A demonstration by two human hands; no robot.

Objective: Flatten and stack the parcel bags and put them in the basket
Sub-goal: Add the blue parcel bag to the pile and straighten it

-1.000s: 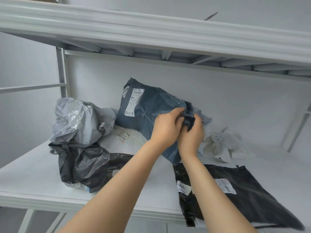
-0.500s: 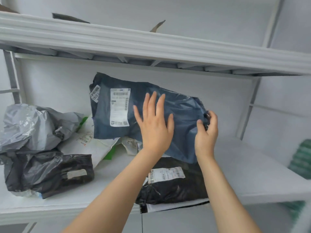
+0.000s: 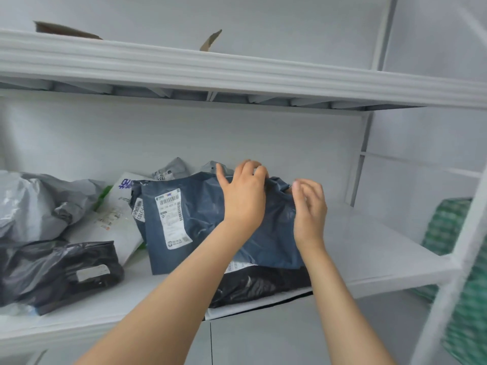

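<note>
Head view: slate-blue parcel bag [image 3: 203,217] lies wrinkled but mostly flat on the shelf [image 3: 369,246], on top of a black bag [image 3: 258,284], with its white label toward the left. Left hand [image 3: 243,196] curls its fingers over the far edge; right hand [image 3: 309,212] pinches the far-right corner.

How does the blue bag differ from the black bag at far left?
The blue bag lies fairly flat; the left black bag is puffed and crumpled. The left hand and right hand hold the blue bag's far edge; nothing touches the left black bag. Both bear white labels.
</note>
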